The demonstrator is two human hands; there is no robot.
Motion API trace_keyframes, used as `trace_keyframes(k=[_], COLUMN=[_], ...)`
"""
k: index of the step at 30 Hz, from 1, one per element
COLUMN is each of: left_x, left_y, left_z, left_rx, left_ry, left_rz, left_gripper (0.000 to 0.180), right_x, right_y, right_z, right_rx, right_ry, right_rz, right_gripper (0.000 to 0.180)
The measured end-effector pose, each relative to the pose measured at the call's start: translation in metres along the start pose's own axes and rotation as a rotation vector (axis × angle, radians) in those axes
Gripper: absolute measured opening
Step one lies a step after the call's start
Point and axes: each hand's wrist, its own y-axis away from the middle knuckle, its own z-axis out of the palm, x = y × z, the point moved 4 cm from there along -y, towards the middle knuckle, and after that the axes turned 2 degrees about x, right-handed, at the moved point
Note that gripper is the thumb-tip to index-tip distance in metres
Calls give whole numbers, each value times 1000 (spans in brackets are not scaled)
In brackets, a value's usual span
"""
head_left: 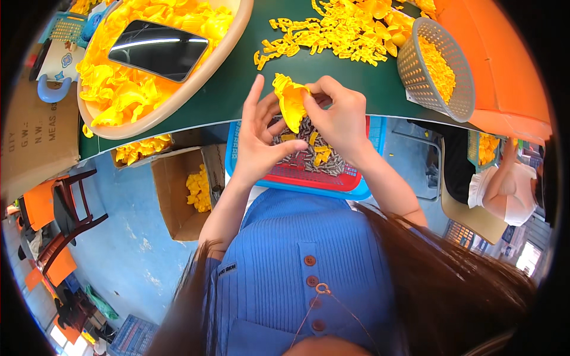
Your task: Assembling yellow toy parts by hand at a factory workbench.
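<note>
Hands meet over a red plastic tray [309, 176] of small dark metal pins. Right hand [341, 118] fingers pinch a yellow moulded plastic piece [291, 101]; left hand [258, 139] fingers spread, thumb touching it. Dark green surface [237, 77] just beyond carries loose yellow parts.

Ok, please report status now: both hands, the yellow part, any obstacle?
Left hand open, fingers touching yellow part. Right hand pinching it. Tray of small pieces below. Nothing blocking.

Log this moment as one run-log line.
left hand: steadying yellow plastic piece | right hand: pinching it | below: red tray of small dark parts
</note>
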Motion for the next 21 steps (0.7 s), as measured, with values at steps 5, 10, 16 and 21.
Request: trace_keyframes(k=[5, 10, 16, 21], left_x=[5, 3, 6, 1], left_y=[-1, -3, -2, -3], left_z=[-4, -21, -19, -19], left_rx=[28, 51, 5, 80], left_ry=[-74, 190, 211, 280], left_rz=[2, -83, -119, -233], left_gripper=[80, 62, 61, 78], right_x=[-12, -21, -5, -1], right_y=[-1, -1, -6, -6], right_z=[-6, -14, -11, -5], right_rx=[-88, -166, -302, -308], right_ry=[-97, -56, -589, -792], right_rz=[74, -94, 163, 352], right_gripper=[19, 28, 22, 19])
